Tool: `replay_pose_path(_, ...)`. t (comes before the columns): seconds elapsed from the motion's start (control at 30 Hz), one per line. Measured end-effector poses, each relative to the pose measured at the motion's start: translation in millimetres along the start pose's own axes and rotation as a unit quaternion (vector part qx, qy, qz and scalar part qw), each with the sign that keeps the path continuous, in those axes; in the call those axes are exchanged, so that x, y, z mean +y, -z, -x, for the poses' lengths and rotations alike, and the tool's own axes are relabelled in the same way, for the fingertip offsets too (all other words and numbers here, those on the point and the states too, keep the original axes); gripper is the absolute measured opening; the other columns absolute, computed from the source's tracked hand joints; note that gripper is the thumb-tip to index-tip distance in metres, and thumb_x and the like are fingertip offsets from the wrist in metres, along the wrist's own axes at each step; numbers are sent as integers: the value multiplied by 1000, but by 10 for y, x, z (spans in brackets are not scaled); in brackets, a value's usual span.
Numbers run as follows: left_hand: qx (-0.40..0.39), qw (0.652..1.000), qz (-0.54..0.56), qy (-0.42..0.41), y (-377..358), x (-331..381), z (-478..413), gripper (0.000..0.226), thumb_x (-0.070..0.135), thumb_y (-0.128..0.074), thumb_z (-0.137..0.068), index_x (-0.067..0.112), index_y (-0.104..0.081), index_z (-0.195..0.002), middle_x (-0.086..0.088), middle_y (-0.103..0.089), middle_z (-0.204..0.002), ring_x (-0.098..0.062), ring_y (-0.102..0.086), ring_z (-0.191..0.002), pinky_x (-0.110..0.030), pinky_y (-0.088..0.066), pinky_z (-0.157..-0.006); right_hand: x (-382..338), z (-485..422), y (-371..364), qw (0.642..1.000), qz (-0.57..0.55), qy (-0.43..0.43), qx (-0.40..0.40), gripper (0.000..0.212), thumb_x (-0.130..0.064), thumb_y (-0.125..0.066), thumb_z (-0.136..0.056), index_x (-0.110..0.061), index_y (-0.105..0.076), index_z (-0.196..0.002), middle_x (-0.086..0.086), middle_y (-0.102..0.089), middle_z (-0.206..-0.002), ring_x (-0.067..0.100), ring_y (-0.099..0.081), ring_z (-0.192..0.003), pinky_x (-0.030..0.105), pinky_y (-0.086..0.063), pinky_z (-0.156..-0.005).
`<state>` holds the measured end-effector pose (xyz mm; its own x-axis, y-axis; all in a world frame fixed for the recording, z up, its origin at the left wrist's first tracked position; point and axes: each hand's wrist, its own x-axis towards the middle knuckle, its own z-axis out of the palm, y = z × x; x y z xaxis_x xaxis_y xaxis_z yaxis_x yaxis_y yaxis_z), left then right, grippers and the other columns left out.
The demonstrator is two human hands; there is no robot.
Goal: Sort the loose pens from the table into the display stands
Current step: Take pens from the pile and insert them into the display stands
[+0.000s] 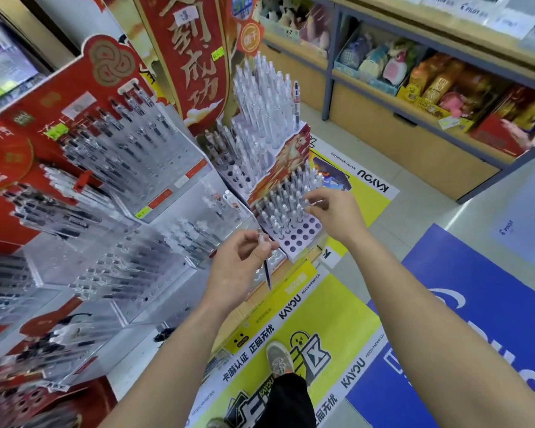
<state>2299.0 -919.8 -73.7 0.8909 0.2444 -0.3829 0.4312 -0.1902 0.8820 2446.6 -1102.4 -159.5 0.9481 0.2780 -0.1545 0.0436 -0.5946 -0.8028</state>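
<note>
We see the left hand (244,264) pinching a dark-tipped pen (266,270) between thumb and fingers, just in front of the white stand (298,254). The stand's lower tier holds rows of clear pens (278,205) at the back, with open holes in front. The right hand (334,214) reaches over it, fingertips pinching the top of one standing pen (307,202). Clear stands (183,159) on the left hold dark pens (127,140).

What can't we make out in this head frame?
- Head view: whether the right hand grips anything in the holed stand; its own fingers hide the contact.
- Head view, pen in the left hand: markings too blurred.
- Head view, acrylic stands: price labels blurred by motion.
</note>
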Motion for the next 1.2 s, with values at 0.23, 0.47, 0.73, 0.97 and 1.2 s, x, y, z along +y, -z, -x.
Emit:
replay_pose_path(0.23, 14, 1000, 9, 4, 140, -33, 35, 11, 19, -62, -100, 23, -67, -110, 9, -78, -102, -10, -72, -96, -40, -60, -83, -102, 37, 24, 1000, 22, -20, 8, 27, -14, -73, -92, -17, -72, -119, -3, -74, -108, 7, -67, -88, 26, -54, -87)
replay_pose_path(0.47, 47, 998, 28, -35, 475, -19, 196, 20, 16, -70, -93, 33, -74, -102, 2, -79, -93, -24, -75, -91, -47, -60, -81, -1007, 564, 26, 995, -59, 67, 54, 11, -24, -71, -92, -23, -75, -102, -19, -70, -90, 2, -64, -80, 19, -53, -76)
replay_pose_path(0.73, 143, 986, 57, -66, 1215, -8, 640, 30, 4, -68, -94, 33, -74, -90, 15, -77, -80, -3, -72, -78, -17, -57, -75, -2196, 916, -680, 971, -64, 183, -139, 17, -19, -78, -87, -15, -76, -103, -4, -74, -91, 7, -68, -80, 24, -55, -78)
replay_pose_path(0.97, 243, 965, 59, -79, 2073, -166, 1253, 15, 20, -72, -93, 33, -73, -100, 17, -76, -87, 3, -70, -82, -17, -56, -76, -3132, 1173, -1211, 939, -75, 274, -195, 13, -19, -78, -87, -17, -66, -91, -9, -70, -82, 9, -67, -78, 24, -54, -75)
replay_pose_path(1.2, 308, 944, -119, 5, 2902, -658, 1759, 32, 44, -63, -97, 34, -65, -127, 14, -68, -122, -4, -70, -95, -31, -57, -82, -3941, 1218, -1574, 916, -127, 355, -135, 12, -14, -74, -88, -15, -69, -98, -3, -71, -86, 11, -68, -79, 31, -57, -78)
